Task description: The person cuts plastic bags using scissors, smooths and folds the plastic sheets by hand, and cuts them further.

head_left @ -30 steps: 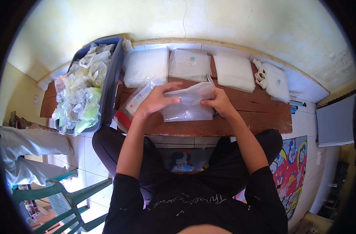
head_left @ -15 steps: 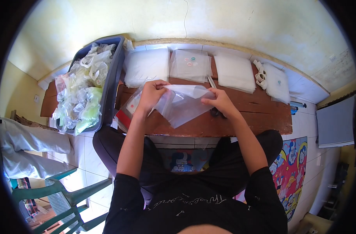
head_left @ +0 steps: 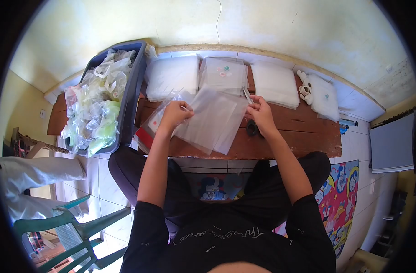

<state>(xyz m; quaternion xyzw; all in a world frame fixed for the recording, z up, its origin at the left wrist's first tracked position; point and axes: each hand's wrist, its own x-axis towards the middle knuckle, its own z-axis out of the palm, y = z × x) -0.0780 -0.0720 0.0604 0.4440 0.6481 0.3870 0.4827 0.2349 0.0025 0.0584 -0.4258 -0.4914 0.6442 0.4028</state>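
Note:
Clear plastic bags (head_left: 212,119) lie overlapped and flat over the near edge of the wooden table. My left hand (head_left: 177,114) has its fingers curled in a pinch at their left edge. At the right edge, my right hand (head_left: 261,116) pinches with thumb and fingers close together, partly hiding its grip. Beside and partly under that hand lie scissors (head_left: 251,128), black handle toward me and blades pointing away. Left of my left hand, another clear plastic packet (head_left: 154,122) with red marks rests over a red item (head_left: 144,137).
Several stacks of clear plastic bags, including a left stack (head_left: 171,78) and a right stack (head_left: 274,84), line the wall side of the table (head_left: 303,132). A dark tub (head_left: 137,68) of crumpled plastic stands left. A green chair (head_left: 48,223) and a person's trouser leg (head_left: 44,170) are lower left.
The folded, raised plastic has been spread flat, its lower edge nearer me. My right hand has shifted slightly, with fingers turned up. The trouser leg at left has moved.

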